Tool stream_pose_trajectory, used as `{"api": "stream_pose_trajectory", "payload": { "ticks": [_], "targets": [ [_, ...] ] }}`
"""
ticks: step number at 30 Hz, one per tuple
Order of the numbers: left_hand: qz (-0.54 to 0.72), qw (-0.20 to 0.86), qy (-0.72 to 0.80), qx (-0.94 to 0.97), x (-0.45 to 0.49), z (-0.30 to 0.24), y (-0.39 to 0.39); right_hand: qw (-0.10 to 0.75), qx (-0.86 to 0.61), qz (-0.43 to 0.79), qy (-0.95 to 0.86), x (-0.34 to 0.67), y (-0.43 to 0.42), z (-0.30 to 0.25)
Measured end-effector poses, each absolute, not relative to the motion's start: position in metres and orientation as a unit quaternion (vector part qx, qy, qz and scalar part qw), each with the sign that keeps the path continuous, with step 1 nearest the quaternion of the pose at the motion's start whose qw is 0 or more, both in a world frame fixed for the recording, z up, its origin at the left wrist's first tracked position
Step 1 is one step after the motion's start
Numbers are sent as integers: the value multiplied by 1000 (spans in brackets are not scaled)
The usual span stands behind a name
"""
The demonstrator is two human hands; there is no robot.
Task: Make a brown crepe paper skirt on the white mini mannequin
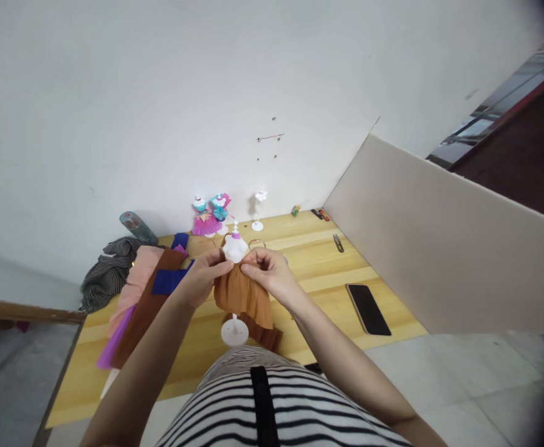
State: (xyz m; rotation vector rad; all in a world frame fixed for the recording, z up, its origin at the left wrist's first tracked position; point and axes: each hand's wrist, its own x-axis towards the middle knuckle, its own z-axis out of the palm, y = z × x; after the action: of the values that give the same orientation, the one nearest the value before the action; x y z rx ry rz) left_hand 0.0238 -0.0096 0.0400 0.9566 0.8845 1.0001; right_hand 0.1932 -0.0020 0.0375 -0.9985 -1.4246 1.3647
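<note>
Head view: left hand [202, 276] and right hand [276, 272], slightly apart, each pinch brown gathered-cloth skirt [244, 292] at waist of white plastic mini dress form [235, 247], near-centre of yellow wood-grain table [313, 310]. Black rectangular phone [369, 309] right.

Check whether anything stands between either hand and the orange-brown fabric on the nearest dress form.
Nothing visible does: the left hand and right hand both touch the orange-brown fabric near its upper edge, around the waist of the dress form.

Left fingers [224, 269] and right fingers [249, 270] pinching orange-brown cloth [241, 297] against white mannequin [235, 249], phone [369, 310] at right, fabrics [139, 316] at left
</note>
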Motion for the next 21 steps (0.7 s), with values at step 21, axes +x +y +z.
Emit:
{"api": "stream_pose_trajectory", "payload": {
  "ticks": [21],
  "targets": [
    [465, 670, 389, 429, 29, 46, -12, 466, -393, 504, -612, 191, -19, 53]
  ]
}}
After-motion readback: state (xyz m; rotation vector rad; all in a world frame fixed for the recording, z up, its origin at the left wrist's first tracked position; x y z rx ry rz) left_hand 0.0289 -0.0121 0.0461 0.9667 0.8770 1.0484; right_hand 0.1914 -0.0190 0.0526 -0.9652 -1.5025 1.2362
